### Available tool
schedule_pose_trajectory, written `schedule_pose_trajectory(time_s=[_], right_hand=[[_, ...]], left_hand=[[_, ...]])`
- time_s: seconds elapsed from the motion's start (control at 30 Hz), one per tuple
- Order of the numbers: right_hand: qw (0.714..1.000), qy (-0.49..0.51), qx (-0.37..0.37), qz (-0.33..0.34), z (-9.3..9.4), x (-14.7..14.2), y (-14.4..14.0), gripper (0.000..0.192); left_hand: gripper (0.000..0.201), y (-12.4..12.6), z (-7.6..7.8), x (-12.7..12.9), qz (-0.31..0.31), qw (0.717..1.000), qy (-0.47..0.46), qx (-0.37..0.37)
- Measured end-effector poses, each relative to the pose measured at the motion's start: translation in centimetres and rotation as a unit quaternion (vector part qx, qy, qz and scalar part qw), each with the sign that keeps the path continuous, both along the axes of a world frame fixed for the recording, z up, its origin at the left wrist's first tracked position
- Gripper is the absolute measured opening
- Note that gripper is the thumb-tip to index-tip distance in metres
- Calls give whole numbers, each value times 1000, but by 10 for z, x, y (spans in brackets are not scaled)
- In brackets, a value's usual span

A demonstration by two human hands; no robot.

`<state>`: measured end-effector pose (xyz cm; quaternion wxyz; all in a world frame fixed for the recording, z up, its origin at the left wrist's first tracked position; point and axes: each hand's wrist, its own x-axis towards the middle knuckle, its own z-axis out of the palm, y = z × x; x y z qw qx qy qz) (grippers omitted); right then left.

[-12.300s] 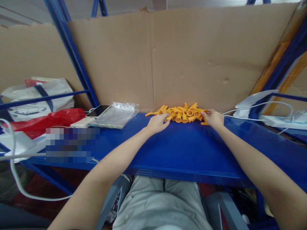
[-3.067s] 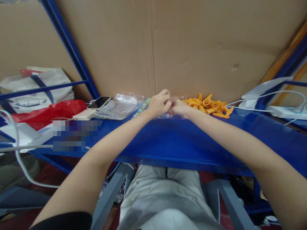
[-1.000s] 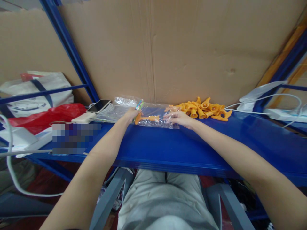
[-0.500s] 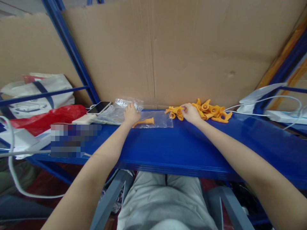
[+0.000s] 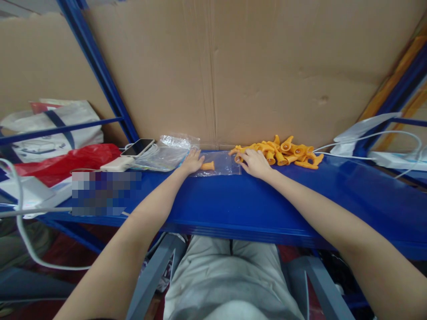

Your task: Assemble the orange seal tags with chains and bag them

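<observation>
My left hand (image 5: 192, 162) lies with its fingers stretched out on a clear plastic bag (image 5: 227, 163). An orange plastic piece (image 5: 208, 166) with a flared end is at the bag, partly hidden under that hand. My right hand (image 5: 256, 163) is at the left end of a heap of orange plastic pieces (image 5: 288, 153), several of them with hollow, funnel-like ends. Its thumb and fingers close around one orange piece (image 5: 238, 158) beside the bag's right edge.
More clear bags (image 5: 160, 159) lie left of my left hand. Farther left are a phone (image 5: 138, 147), a white cable, a red plastic bag (image 5: 73, 163) and a canvas bag (image 5: 66, 129). A cardboard wall (image 5: 267, 75) stands behind the blue shelf (image 5: 227, 204). White cables run at the right.
My left hand has moved right and flattened over the bag and its orange piece. My right hand has shifted slightly left and nearer along the heap.
</observation>
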<state>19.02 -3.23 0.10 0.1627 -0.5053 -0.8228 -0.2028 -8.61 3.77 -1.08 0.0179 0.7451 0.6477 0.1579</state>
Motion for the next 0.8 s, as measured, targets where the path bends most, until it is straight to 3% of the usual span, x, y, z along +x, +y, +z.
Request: schedule_pose_trajectory(time_s=[0.2,0.4,0.6,0.8], right_hand=[[998,-53,-24,-1,-1,-7,2,42],[999,-8,-7,-40,-5,-11,5,48],[998,-3,-11,-67,-6,-12,6,38],[998,-18,-22,-47,-3,-10,4,40]], left_hand=[[60,0,0,1,2,1000,8,-8],[57,0,1,0,-6,1000,15,-2],[58,-8,6,5,7,1000,2,-16],[59,-11,8,7,10,1000,12,-18]])
